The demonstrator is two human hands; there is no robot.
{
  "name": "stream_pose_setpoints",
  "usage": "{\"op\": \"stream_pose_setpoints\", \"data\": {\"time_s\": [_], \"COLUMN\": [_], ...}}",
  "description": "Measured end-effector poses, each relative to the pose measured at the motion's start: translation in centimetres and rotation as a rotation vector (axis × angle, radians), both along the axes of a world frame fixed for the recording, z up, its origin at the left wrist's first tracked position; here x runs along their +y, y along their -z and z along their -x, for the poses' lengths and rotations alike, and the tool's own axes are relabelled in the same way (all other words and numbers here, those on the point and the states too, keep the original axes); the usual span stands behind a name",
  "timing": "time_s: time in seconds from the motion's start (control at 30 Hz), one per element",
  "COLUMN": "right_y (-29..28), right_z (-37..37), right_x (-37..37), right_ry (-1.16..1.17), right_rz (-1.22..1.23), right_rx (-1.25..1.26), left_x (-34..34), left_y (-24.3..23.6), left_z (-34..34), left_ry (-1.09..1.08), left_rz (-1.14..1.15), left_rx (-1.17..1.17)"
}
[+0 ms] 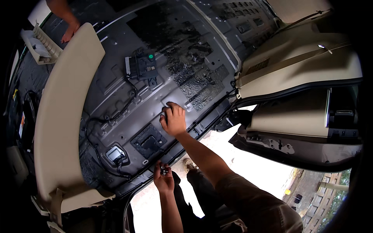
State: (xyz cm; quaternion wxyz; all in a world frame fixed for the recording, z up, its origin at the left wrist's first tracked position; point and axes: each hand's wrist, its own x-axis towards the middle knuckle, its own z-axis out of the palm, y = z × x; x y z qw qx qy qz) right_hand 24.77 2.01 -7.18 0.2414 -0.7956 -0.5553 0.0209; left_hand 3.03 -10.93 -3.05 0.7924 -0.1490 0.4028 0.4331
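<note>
I stand at a vehicle's open doorway over its bare grey metal floor [155, 97]. My right hand [175, 118] rests on the floor near the sill, fingers curled around something small and dark that I cannot make out. My left hand [164, 178], lower at the sill's outer edge, is closed palm up on small metal pieces [163, 169]. Between the hands and to their left lies a dark pad [142, 135] with a cutout. Farther left is a silver module [115, 154] with wiring. A black control unit [143, 68] with a green sticker sits higher up.
A long beige trim panel [62, 112] runs down the left. Another person's hand [70, 31] is at upper left beside a beige plastic piece [44, 48]. The open door [287, 116] and beige pillar trim [295, 66] fill the right. Bright ground [256, 163] shows below.
</note>
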Motion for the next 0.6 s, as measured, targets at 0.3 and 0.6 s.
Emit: {"op": "stream_pose_setpoints", "data": {"time_s": [0.3, 0.6], "right_y": [1.2, 1.8], "right_z": [0.1, -0.4], "right_x": [0.3, 0.0], "right_ry": [0.005, -0.012], "right_rz": [0.148, 0.144], "right_rx": [-0.032, -0.029], "left_x": [4.1, 9.5], "left_y": [-2.0, -6.9], "left_z": [-0.8, -6.0], "left_ry": [0.026, 0.151], "left_rz": [-0.051, 0.036], "left_rx": [0.003, 0.24]}}
